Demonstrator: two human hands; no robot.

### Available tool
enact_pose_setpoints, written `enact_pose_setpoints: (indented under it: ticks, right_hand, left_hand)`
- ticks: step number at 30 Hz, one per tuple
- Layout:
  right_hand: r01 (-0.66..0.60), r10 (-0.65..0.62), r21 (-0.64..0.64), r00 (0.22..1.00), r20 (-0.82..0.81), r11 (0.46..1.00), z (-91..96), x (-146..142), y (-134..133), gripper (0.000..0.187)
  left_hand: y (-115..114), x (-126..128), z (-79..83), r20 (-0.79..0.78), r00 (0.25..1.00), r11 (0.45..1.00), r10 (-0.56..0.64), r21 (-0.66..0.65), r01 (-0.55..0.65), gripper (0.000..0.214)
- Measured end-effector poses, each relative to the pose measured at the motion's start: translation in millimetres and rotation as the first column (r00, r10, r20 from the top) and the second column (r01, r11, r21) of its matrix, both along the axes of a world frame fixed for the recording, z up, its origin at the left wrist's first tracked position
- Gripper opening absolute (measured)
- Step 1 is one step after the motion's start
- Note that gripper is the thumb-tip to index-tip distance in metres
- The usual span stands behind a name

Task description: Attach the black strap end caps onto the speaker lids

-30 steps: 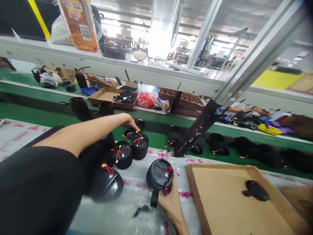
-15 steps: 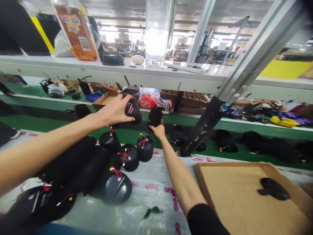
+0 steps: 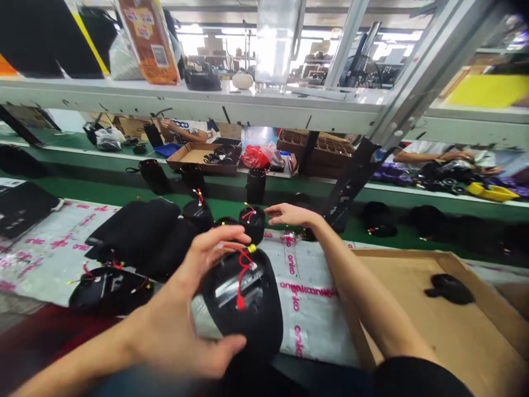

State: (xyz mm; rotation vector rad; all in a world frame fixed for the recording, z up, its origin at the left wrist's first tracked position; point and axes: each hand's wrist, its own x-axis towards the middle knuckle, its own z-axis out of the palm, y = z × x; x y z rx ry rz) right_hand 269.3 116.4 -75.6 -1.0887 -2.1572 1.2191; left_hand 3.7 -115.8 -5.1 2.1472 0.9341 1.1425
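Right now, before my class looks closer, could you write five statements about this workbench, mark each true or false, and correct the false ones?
1. The left hand has a grip on a black casing. True.
2. The wires on that casing are blue. False: they are red.
3. A small black part lies in the cardboard tray. True.
4. The right hand is inside that tray. False: it is beside another casing with wires on top.
5. The clear cylinder stands on the upper shelf. True.
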Motion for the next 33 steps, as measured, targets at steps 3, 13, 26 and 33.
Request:
enact_pose_setpoints:
  ticks: [3,13,26,33]
  right_hand:
    - [-0.089,0.09,-0.179,0.996,-0.004,0.98,22.8,61.4,-91.5,0.077]
    - [0.408,-0.406,-0.093,0.803,-0.435,0.908,-107.1,32.7,-281.8,0.094]
    - [0.696,-0.621,-0.126,0.526,-0.581,0.707,-155.8,-15.7,-270.5,0.071]
    - [0.851,-0.716,-0.057,0.401,-0.571,0.522,-159.9,-46.6,-279.8,0.057]
  left_hand:
    - [-5.2,20.2,-47.2,-0.018,0.992,0.992,-0.124,-0.006,0.124,0.114]
    - [21.3,71.2,-173.1,0.164,0.965,0.965,-0.206,-0.129,0.228,0.112]
    - [-11.3,122.2,-226.9,0.297,0.944,0.958,0.141,-0.28,-0.055,0.084]
    - [-14.8,114.5,-214.3,0.32,0.935,0.936,0.155,-0.352,-0.034,0.075]
